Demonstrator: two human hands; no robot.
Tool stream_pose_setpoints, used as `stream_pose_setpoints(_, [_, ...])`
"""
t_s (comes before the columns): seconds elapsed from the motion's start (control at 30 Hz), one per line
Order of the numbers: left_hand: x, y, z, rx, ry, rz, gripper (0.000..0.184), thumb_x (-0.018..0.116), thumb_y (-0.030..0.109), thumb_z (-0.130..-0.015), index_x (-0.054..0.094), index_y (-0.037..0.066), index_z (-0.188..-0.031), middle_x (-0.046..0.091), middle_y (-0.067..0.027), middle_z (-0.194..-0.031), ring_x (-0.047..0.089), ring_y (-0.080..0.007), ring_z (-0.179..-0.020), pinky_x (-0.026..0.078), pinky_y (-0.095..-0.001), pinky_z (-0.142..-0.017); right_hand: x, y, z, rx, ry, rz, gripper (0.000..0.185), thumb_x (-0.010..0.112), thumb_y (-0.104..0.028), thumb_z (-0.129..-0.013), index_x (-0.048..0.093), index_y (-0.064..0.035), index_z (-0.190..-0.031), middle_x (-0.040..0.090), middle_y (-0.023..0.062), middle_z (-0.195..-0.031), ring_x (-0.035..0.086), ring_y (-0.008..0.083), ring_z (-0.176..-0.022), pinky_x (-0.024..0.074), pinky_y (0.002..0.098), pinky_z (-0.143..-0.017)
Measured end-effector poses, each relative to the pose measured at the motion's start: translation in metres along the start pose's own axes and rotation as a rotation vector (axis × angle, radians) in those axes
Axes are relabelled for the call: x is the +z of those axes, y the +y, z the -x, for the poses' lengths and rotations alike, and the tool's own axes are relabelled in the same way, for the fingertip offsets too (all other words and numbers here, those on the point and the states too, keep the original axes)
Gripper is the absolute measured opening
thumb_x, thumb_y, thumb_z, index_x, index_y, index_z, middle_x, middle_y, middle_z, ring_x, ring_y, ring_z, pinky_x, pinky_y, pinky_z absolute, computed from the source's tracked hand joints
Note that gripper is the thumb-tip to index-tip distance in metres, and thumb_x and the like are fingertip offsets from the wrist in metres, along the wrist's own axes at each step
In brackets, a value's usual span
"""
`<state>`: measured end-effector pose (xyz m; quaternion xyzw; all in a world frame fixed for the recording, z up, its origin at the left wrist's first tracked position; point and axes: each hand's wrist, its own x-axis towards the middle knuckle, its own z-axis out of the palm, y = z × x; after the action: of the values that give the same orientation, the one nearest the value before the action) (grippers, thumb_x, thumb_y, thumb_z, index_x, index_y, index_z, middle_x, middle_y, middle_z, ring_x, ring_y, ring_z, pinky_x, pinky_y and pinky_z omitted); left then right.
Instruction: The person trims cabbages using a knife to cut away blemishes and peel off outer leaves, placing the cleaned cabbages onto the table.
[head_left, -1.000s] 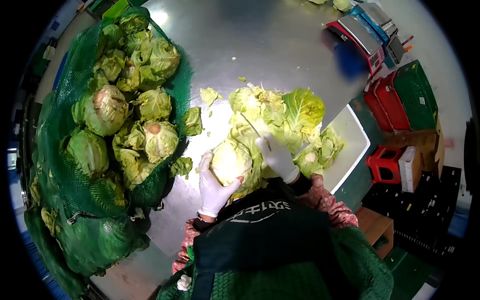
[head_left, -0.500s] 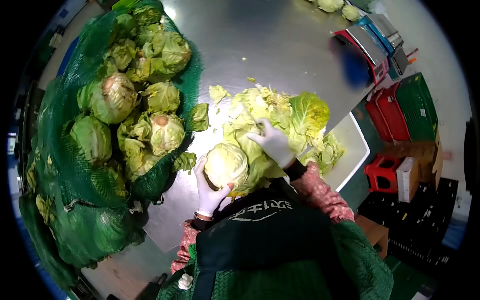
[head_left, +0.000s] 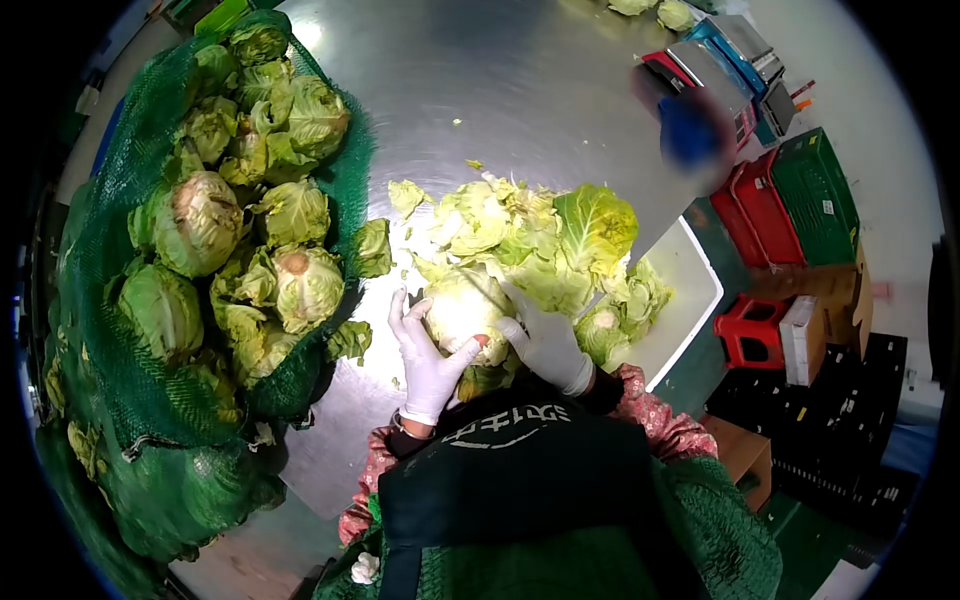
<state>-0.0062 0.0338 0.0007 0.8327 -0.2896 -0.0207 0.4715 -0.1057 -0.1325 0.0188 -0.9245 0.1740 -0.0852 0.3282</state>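
A pale, stripped cabbage (head_left: 466, 308) sits between my two white-gloved hands, close to my apron. Fingers of my left hand (head_left: 430, 368) wrap its left side, with the thumb at its lower front; one fingertip looks reddish. My right hand (head_left: 550, 345) presses on the right side, thumb toward the front and fingers behind. Loose leaves (head_left: 480, 222) are heaped just beyond the cabbage, including one large yellow-green leaf (head_left: 597, 228) to the right. Below the cabbage, more yellowish leaf shows against the apron, partly hidden by my hands.
A green mesh sack (head_left: 115, 330) full of cabbages (head_left: 200, 222) stands at the left on the metal table (head_left: 430, 90). At the right is a white bin (head_left: 690, 300) with leaves. Scales (head_left: 710, 75), crates (head_left: 815, 190) and a red stool (head_left: 748, 332) are farther right.
My right hand has come off the leaves onto the cabbage's right side. My left hand's grip has shifted around the cabbage, and the leaf beside it has come away. The view has shifted slightly.
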Motion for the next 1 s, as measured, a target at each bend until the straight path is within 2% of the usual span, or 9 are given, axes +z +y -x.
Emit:
stream_pose_setpoints(0.07, [0.003,-0.003,-0.001,-0.102,-0.073,0.214,0.088,0.086,0.034,-0.07,0.039,-0.003,-0.135,0.031,-0.0257,-0.142,0.039,-0.0387,-0.13,0.036,-0.0457,-0.109,-0.011,-0.01,-0.002,0.054,-0.109,0.067,0.063,0.05,-0.048,-0.099,0.045,-0.002,-0.142,0.063,0.0187,-0.068,0.065,0.0359,-0.062,0.05,0.0398,-0.058])
stream_pose_setpoints(0.37, [0.011,0.003,-0.007,0.05,-0.101,-0.031,0.089,0.084,0.036,-0.068,0.039,-0.002,-0.134,0.038,-0.0249,-0.133,0.039,-0.042,-0.123,0.035,-0.0498,-0.105,-0.024,-0.023,-0.01,-0.062,-0.151,0.344,0.061,0.049,-0.047,-0.098,0.049,-0.0011,-0.138,0.064,0.0097,-0.066,0.063,0.0264,-0.051,0.049,0.0374,-0.048])
stream_pose_setpoints(0.53, [0.017,0.016,0.0,0.041,-0.089,-0.105,0.088,0.085,0.036,-0.067,0.04,-0.001,-0.133,0.039,-0.0249,-0.13,0.041,-0.0421,-0.12,0.036,-0.05,-0.103,-0.008,0.015,-0.028,-0.251,0.09,0.578,0.029,0.049,-0.033,-0.099,0.06,-0.0092,-0.112,0.058,0.0038,-0.065,0.057,0.0214,-0.047,0.0447,0.0341,-0.042])
stream_pose_setpoints(0.57, [0.016,0.022,0.002,0.037,-0.106,-0.156,0.088,0.085,0.036,-0.067,0.04,-0.001,-0.133,0.039,-0.0248,-0.129,0.041,-0.0422,-0.12,0.036,-0.0499,-0.103,-0.015,0.021,-0.034,-0.166,0.107,0.488,0.019,0.049,-0.027,-0.099,0.062,-0.0137,-0.102,0.055,0.0024,-0.065,0.054,0.0196,-0.046,0.045,0.0314,-0.044])
stream_pose_setpoints(0.7, [0.005,0.005,0.014,-0.052,-0.059,0.075,0.086,0.088,0.03,-0.066,0.041,0.001,-0.131,0.035,-0.0231,-0.136,0.039,-0.0387,-0.127,0.035,-0.0472,-0.109,0.005,0.091,-0.046,-0.434,0.337,0.257,0.019,0.05,-0.026,-0.1,0.063,-0.0137,-0.098,0.057,0.0064,-0.068,0.057,0.0245,-0.051,0.0474,0.0335,-0.049])
stream_pose_setpoints(0.77, [-0.012,-0.001,0.02,-0.081,-0.071,0.098,0.086,0.089,0.028,-0.065,0.04,0.001,-0.132,0.033,-0.0232,-0.139,0.037,-0.038,-0.131,0.034,-0.0464,-0.111,0.007,0.09,-0.041,-0.004,0.167,0.05,0.021,0.051,-0.027,-0.1,0.063,-0.0105,-0.096,0.06,0.0118,-0.071,0.06,0.032,-0.059,0.0491,0.0389,-0.055])
stream_pose_setpoints(0.87, [-0.018,-0.012,0.033,-0.111,-0.09,0.116,0.089,0.09,0.021,-0.065,0.036,0.003,-0.133,0.031,-0.0236,-0.145,0.035,-0.0354,-0.136,0.032,-0.0442,-0.114,0.016,0.093,-0.042,0.06,0.099,-0.143,0.026,0.052,-0.032,-0.101,0.064,-0.0085,-0.102,0.063,0.0156,-0.074,0.061,0.0377,-0.068,0.0491,0.044,-0.06])
stream_pose_setpoints(0.93, [-0.004,-0.012,0.032,-0.271,0.055,0.574,0.09,0.089,0.021,-0.067,0.032,0.003,-0.134,0.037,-0.0211,-0.141,0.038,-0.0311,-0.133,0.032,-0.0425,-0.114,0.013,0.075,-0.04,0.212,0.077,-0.208,0.033,0.052,-0.039,-0.1,0.063,-0.0099,-0.112,0.064,0.0159,-0.072,0.062,0.0367,-0.067,0.0485,0.0437,-0.06])
stream_pose_setpoints(1.0, [-0.004,-0.011,0.031,-0.378,0.031,0.603,0.088,0.088,0.021,-0.069,0.031,0.003,-0.134,0.041,-0.0175,-0.134,0.04,-0.0268,-0.129,0.033,-0.0413,-0.112,0.003,0.041,-0.029,0.235,0.178,-0.128,0.039,0.054,-0.04,-0.099,0.058,-0.0098,-0.124,0.063,0.0152,-0.069,0.063,0.0334,-0.064,0.048,0.0401,-0.056])
